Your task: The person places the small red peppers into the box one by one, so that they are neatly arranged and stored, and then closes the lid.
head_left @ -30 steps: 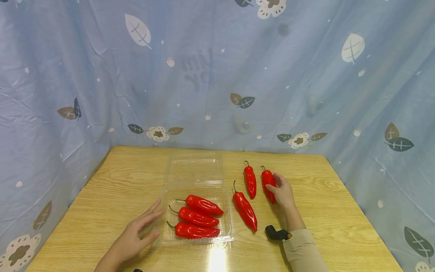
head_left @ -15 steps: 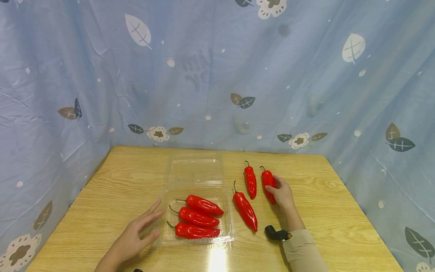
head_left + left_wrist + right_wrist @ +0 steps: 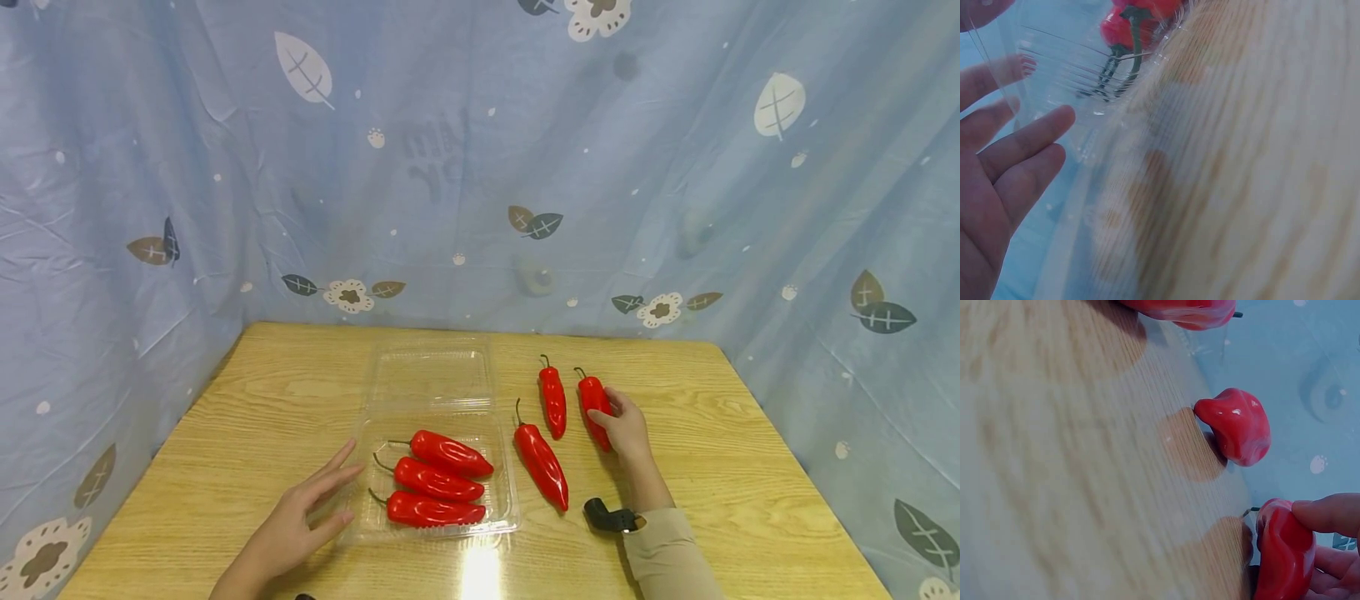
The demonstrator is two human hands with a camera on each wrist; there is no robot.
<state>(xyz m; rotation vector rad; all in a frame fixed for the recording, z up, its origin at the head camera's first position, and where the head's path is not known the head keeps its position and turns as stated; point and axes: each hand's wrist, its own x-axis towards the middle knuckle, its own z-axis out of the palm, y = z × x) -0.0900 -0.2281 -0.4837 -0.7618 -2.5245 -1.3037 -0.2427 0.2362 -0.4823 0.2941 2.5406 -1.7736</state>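
In the head view my right hand [image 3: 624, 427] pinches the rightmost red chili pepper [image 3: 592, 400] on the table. The right wrist view shows the thumb [image 3: 1329, 514] on one side of that pepper and fingers on the other. Two more peppers lie to its left: a slim one [image 3: 552, 400] and a larger one [image 3: 542, 465]. Three chili peppers [image 3: 438, 479] lie side by side in a clear plastic clamshell box [image 3: 504, 450], stems to the left. My left hand [image 3: 296, 521] is beside the box's left edge, fingers spread; whether it touches the plastic I cannot tell.
The box's clear lid [image 3: 429, 375] lies folded back behind it. A wooden table [image 3: 285, 383] carries everything. Blue patterned cloth [image 3: 465, 167] hangs along the table's back and sides. A black device [image 3: 611, 517] is strapped at the right wrist.
My right hand's fingers have come in slightly around the rightmost pepper, which has shifted only a little. The left hand, the box and the other peppers stay where they were.
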